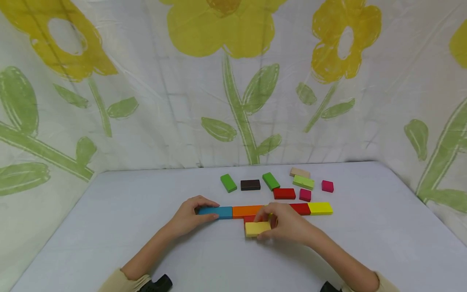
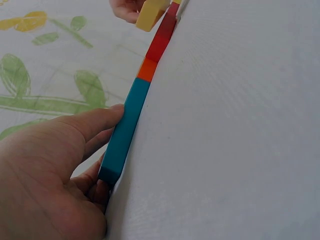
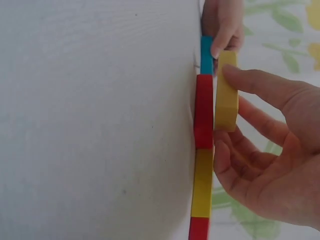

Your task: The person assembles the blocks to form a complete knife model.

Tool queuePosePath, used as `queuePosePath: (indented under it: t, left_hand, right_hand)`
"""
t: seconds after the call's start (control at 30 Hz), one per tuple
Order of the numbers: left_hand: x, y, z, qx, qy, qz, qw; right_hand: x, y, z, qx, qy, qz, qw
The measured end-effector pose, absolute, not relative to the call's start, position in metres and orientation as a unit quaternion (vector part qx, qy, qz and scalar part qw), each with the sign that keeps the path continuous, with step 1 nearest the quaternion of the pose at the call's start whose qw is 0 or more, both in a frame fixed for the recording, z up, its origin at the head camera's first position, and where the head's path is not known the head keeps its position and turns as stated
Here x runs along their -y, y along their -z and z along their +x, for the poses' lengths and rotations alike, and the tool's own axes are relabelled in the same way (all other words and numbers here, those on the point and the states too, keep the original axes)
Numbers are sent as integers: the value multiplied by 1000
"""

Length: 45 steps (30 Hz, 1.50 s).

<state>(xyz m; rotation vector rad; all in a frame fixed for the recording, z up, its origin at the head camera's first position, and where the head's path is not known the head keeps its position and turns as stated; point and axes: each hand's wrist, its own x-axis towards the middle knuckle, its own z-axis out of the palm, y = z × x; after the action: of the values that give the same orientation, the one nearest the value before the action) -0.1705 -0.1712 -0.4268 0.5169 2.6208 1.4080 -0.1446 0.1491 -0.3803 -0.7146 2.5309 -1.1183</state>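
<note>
Gripping left hand: blue block
Pinching right hand: pale yellow block
Between the hands: orange block

Left forearm extends forward and inward; left hand holds a grip, thumb extended. Right forearm also angles inward; right hand pinches, thumb extended, lower fingers curled. Hands apart, not in contact.

hands: 2 | red blocks: 3 | yellow: likely 3 | green: 3 | magenta: 2 | blue, orange, dark, beige: 1 each
</note>
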Motion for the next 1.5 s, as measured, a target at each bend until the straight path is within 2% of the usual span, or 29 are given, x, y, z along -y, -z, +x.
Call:
queuePosePath:
  t: [1.5]
  left_hand:
    - [169,421,-168,-857,-481,177,55]
  right_hand:
    - [-144,392,-141,-879,377,-245,160]
